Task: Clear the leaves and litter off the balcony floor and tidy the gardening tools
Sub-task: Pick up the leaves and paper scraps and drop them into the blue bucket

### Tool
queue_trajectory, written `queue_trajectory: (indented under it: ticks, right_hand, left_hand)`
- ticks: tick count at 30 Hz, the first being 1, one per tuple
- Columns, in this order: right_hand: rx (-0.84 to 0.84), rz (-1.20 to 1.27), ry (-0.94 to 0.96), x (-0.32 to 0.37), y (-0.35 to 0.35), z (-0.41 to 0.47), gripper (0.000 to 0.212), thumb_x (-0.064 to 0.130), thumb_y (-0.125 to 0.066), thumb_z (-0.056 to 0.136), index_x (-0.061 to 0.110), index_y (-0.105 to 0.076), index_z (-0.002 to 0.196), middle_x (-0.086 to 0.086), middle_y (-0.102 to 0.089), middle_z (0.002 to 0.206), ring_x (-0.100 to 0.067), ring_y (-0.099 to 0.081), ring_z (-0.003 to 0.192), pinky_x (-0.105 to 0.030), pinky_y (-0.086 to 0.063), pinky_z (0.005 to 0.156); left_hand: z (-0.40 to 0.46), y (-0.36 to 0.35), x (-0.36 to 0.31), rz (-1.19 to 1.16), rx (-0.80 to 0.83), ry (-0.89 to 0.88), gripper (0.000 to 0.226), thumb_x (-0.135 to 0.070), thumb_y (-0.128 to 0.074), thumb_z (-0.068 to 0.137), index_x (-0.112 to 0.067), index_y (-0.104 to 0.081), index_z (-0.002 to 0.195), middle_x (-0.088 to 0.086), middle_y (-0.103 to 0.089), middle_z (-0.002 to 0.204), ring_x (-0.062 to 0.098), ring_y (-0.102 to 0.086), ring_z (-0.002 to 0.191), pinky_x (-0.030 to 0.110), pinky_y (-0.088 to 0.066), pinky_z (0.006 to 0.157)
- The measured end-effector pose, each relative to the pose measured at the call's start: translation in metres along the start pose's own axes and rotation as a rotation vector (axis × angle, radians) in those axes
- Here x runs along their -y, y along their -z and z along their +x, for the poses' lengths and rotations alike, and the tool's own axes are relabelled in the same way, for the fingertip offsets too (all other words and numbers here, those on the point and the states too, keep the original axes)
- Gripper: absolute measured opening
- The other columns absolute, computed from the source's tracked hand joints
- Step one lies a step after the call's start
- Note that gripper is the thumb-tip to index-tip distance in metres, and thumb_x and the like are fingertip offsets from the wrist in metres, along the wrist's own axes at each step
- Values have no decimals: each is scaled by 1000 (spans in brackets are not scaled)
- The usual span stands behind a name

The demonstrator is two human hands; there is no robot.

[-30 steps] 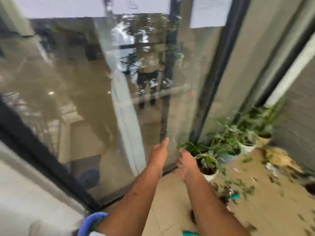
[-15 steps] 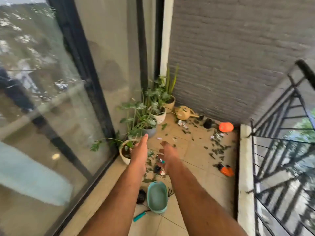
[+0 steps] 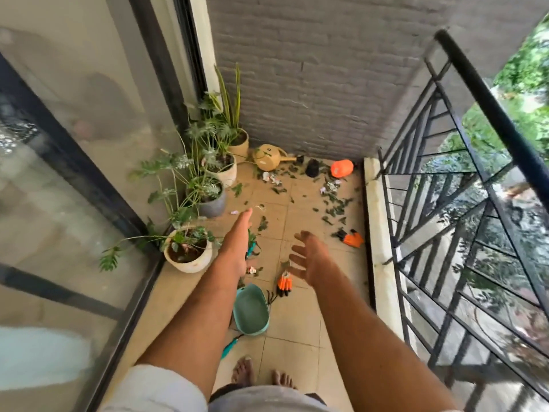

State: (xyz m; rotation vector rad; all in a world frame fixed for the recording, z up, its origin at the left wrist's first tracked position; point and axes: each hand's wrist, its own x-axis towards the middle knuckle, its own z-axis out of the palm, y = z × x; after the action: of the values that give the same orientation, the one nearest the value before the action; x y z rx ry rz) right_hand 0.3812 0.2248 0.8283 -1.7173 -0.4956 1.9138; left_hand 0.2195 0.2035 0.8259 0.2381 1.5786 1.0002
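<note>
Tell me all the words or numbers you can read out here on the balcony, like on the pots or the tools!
None can be read.
The tipped-over watering can has dark marks like a face, no letters.
The orange bottle and orange gloves are too blurred to show any label.

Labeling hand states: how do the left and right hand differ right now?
The left hand is stretched straight with fingers together, seen edge-on. The right hand has spread, loosely curled fingers and sits nearer the railing. Both are empty, held out above the littered floor.
</note>
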Motion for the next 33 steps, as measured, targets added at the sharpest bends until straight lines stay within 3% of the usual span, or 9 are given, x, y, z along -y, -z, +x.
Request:
queue_trajectory:
  ticks: [7,20,33]
  right_hand:
    - [-105,94,88,28,7,14,40,37,-51,106,19,-63,140,-10,-59,143,-30,-57,132,-57,-47,111]
    - [-121,75,48,41,21,49,37,39,-51,105,20,-66,133,-10,-61,139,-31,-60,126,-56,-51,107]
    - [-44,32,31,155,98,138,38,42,-49,106,22,-70,130,-7,-66,133,-28,-63,122,-53,-53,104]
  left_hand:
    - [28,10,-16,-20,88,41,79,-82,-52,92,-35,-51,156,-4,-36,169,32,-32,152,59,-40,105]
    - [77,4,-31,-34,151,37,81,-83,-54,90,-36,-51,155,0,-35,169,37,-30,154,65,-38,115]
    - [148,-98,-62,-98,92,38,78,-81,-54,92,-31,-56,152,12,-28,172,38,-30,155,66,-34,120]
